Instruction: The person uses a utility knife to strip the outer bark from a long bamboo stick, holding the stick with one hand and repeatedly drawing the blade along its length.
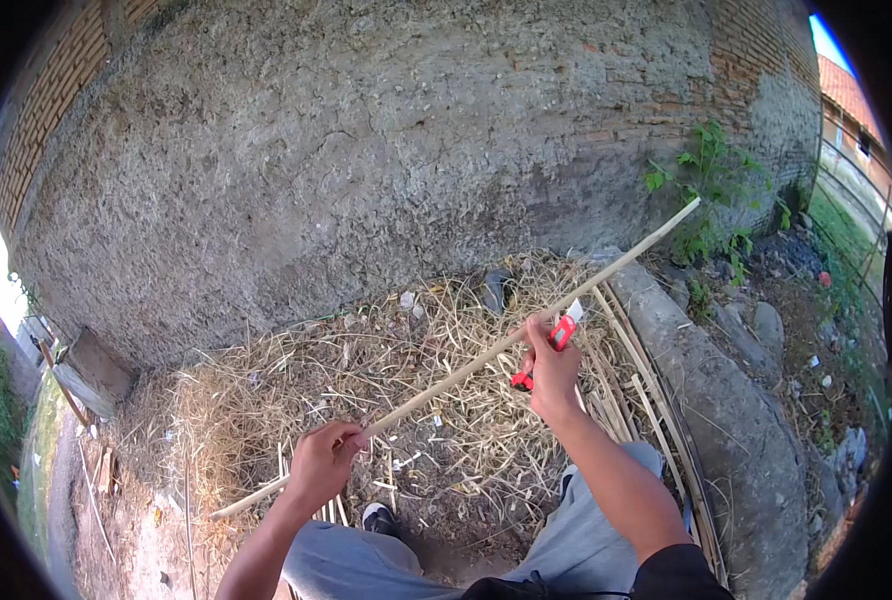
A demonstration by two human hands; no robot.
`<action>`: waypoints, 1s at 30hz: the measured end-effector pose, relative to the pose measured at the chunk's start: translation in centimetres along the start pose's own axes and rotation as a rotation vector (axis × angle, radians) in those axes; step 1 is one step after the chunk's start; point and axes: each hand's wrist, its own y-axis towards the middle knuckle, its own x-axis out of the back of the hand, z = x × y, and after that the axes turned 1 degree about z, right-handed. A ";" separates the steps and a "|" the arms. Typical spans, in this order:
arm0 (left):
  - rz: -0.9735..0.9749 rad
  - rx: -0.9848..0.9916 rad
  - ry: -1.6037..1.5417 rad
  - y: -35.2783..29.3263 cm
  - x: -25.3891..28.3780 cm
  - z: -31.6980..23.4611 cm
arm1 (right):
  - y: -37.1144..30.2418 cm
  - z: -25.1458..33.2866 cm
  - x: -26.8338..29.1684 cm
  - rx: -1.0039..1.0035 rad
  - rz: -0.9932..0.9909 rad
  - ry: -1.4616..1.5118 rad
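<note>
A long, pale bamboo strip (466,371) runs slantwise in front of me, from low on the left up to the far right. My left hand (321,465) is closed round its lower part, fingers pinching it. In my right hand (554,378) is a red utility knife (563,333), its light blade pointing up and away. The fingertips of that hand touch the strip's upper half, and the blade lies close beside the strip. Part of the knife's handle is hidden by my palm.
Curly bamboo shavings (466,440) cover the ground before my feet. More long bamboo strips (656,400) lie by my right leg, along a concrete kerb (706,400). A rough plastered wall (366,180) rises ahead, with a leafy green plant (711,175) at its right.
</note>
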 end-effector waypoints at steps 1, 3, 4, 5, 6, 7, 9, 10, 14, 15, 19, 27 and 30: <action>0.156 0.146 0.018 -1.0 1.7 -0.3 | -1.1 -0.2 -0.8 -0.095 0.005 -0.031; 0.292 0.300 0.023 -2.7 3.0 -0.5 | -2.7 -0.5 -1.7 -0.188 0.034 -0.069; 0.313 0.171 0.083 -3.4 3.5 -0.2 | -3.8 -1.0 -2.0 -0.233 0.035 -0.060; 0.334 0.041 0.140 -3.7 3.8 -0.1 | -4.8 -1.5 -2.1 -0.277 0.037 -0.051; 0.308 0.013 0.097 -3.8 3.8 -0.6 | -5.9 -2.3 -2.3 -0.279 0.050 -0.037; 0.302 0.018 0.102 -3.7 3.0 -0.7 | -6.8 -2.8 -2.6 -0.275 0.070 -0.025; 0.332 0.046 -0.290 -2.5 0.1 -0.1 | -8.5 -3.4 -3.1 -0.274 0.078 -0.046; 0.351 0.044 -0.385 -2.1 -1.5 -0.6 | -9.1 -3.7 -3.2 -0.288 0.102 -0.104; 0.599 0.214 -0.754 -1.0 -5.8 -1.4 | -9.8 -5.4 -3.2 -0.304 0.150 -0.162; 0.603 0.212 -0.756 -1.0 -6.5 -1.3 | -9.7 -5.7 -3.1 -0.312 0.158 -0.181; 0.457 0.209 -0.682 -1.3 -8.3 -1.6 | -8.3 -5.6 -2.0 -0.336 0.221 -0.296; 0.389 0.243 -0.915 -0.6 -9.0 -1.2 | -7.2 -5.2 -1.4 -0.379 0.253 -0.351; 0.496 0.379 -0.975 -0.1 -9.1 -1.9 | -6.2 -4.9 -1.4 -0.360 0.217 -0.349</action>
